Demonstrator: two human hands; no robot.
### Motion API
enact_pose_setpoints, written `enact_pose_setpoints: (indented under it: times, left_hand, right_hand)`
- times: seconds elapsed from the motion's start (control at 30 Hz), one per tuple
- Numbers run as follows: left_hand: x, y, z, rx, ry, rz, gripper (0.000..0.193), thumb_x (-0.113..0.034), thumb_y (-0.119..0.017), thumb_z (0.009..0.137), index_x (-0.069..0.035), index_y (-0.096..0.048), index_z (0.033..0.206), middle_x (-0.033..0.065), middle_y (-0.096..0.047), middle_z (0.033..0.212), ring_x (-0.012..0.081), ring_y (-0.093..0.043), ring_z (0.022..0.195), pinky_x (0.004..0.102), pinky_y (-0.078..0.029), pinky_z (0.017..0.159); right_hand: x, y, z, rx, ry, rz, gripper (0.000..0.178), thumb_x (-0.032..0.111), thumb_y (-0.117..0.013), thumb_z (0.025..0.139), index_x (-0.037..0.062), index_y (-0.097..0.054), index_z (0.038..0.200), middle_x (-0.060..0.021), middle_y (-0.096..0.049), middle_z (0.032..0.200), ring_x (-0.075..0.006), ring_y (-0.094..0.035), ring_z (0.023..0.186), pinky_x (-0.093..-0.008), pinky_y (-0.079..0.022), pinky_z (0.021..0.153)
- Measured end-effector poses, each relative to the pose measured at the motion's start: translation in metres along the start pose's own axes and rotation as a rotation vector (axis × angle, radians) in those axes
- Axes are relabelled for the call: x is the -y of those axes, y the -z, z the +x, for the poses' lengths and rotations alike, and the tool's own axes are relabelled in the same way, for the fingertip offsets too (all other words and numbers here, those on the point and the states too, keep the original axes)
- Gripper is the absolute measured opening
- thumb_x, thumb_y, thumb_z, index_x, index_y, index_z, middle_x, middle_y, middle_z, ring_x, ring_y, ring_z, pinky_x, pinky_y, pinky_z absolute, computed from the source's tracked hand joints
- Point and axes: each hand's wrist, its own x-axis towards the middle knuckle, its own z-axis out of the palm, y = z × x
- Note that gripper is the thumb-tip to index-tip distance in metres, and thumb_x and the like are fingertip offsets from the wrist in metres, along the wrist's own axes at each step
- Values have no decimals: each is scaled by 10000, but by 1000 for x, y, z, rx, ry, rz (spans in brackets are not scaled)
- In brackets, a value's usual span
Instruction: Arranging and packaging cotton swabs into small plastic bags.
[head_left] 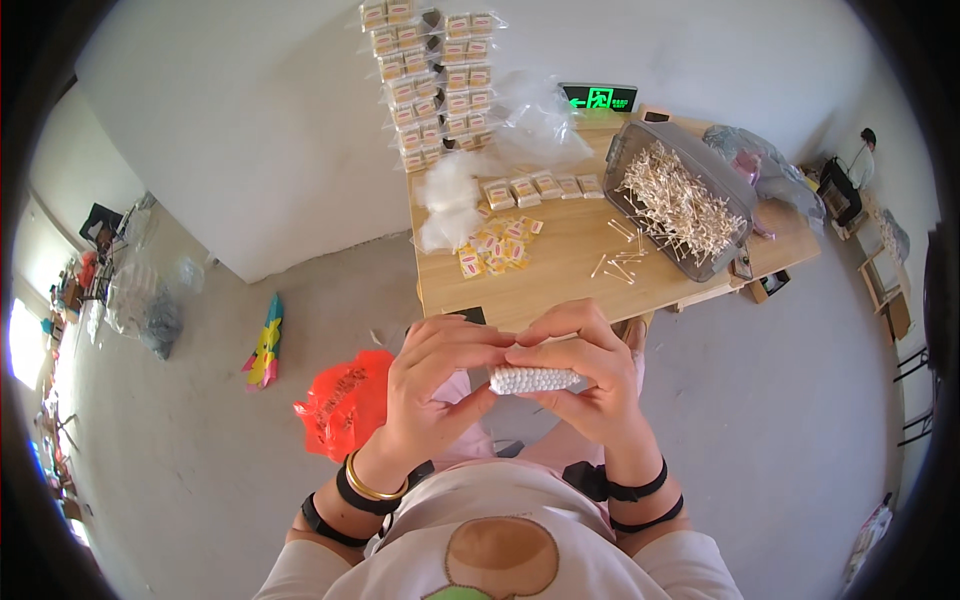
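Between my hands, in front of my chest, is a pack of cotton swabs [535,380], its rows of white tips facing me. My right hand [595,370] grips the right part, thumb below and fingers over the top. At the left end, my left hand [440,375] pinches the pack with bent fingers and thumb. Beyond them on the wooden table [560,275], a grey plastic bin [690,148] lies tipped toward me, filled with loose cotton swabs [680,200]. Several stray swabs [620,268] are scattered beside it. Small yellow-and-white cards [500,245] lie in a heap at the left.
A row of filled packs [540,188] runs along the table behind the cards, near clear plastic bags [450,195]. Tall stacks of bagged packs [410,90] rise against the wall by a green exit sign [598,98]. A red plastic bag [345,405] sits on the floor.
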Motion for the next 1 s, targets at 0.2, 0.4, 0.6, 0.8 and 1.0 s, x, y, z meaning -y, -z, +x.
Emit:
enact_pose_setpoints:
  times: [0.2,0.4,0.6,0.8,1.0]
  left_hand:
    - [-32,6,5,-123,56,-74,438,-107,-886,653,-127,-723,1059,73,-694,1170,265,-639,1023,407,-462,916]
    - [-37,14,17,-19,-246,328,386,-209,-910,654,-167,-736,997,17,-688,1142,224,-635,980,370,-440,874]
    - [-22,13,12,-21,-21,248,312,-106,-880,702,-131,-739,978,36,-711,1047,206,-652,957,355,-466,854]
    - [24,4,-16,-71,494,-180,381,-61,-800,844,-20,-617,1175,69,-699,1021,130,-637,913,279,-509,843]
    - [65,-25,-33,243,704,-377,514,-77,-797,847,-14,-536,1286,81,-675,1152,139,-643,1018,315,-513,922]
  right_hand:
    - [11,7,0,-6,74,-24,386,68,-794,687,111,-783,1071,-38,-684,1065,-256,-591,1017,-385,-490,872]
    - [16,3,1,-8,100,-53,329,51,-791,706,87,-758,1031,-51,-683,1053,-262,-599,1002,-386,-490,875]
    - [-3,0,-2,93,-127,41,326,78,-799,794,58,-708,1106,-68,-689,1059,-235,-622,1023,-372,-495,886]
    - [-67,-14,-30,116,-512,420,301,159,-755,931,22,-656,1180,-20,-685,1061,-88,-594,1025,-283,-488,847]
    - [-107,-32,-30,-35,-757,656,365,197,-727,972,-21,-616,1242,-34,-682,1082,-94,-618,1011,-276,-508,865]
